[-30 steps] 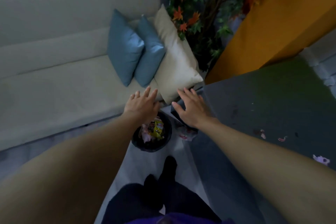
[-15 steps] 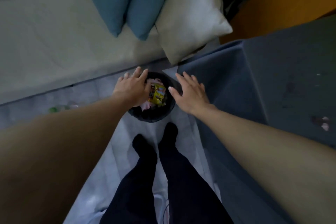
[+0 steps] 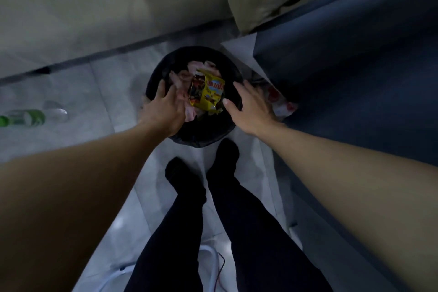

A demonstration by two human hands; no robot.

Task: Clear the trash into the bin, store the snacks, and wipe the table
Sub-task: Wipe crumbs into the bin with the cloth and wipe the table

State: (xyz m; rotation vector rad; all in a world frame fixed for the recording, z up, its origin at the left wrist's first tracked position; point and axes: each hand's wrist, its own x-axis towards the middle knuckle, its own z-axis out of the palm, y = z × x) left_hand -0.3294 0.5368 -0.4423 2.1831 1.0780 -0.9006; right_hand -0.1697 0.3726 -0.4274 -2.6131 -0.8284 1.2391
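A round black bin (image 3: 166,73) is seen on the pale floor (image 3: 106,92), between a light sofa (image 3: 94,7) on the far side and a table draped in dark blue cloth (image 3: 355,78) on the right. The bin is already filled — pink crumpled wrappers (image 3: 187,73) and a yellow snack packet (image 3: 208,92) are piled up to its rim.

The left hand (image 3: 166,111) is laid over the near-left rim, with its fingers spread apart and bent a little over the trash; nothing is clamped in them. The right hand (image 3: 251,106) is held over the right rim, its fingers also apart and empty. Probably both hands are placed so in order to press the trash down or to take the bin by its sides (which of the two cannot be told).

A plastic bottle with a green label (image 3: 26,117) is lying on the floor, well apart at the left — it seems not yet collected. Something white and red (image 3: 282,104) is seen just beside the bin, under the edge of the cloth; what it is cannot be told.

The feet in dark socks (image 3: 201,168) are placed just near the bin, so the person is standing directly over it.
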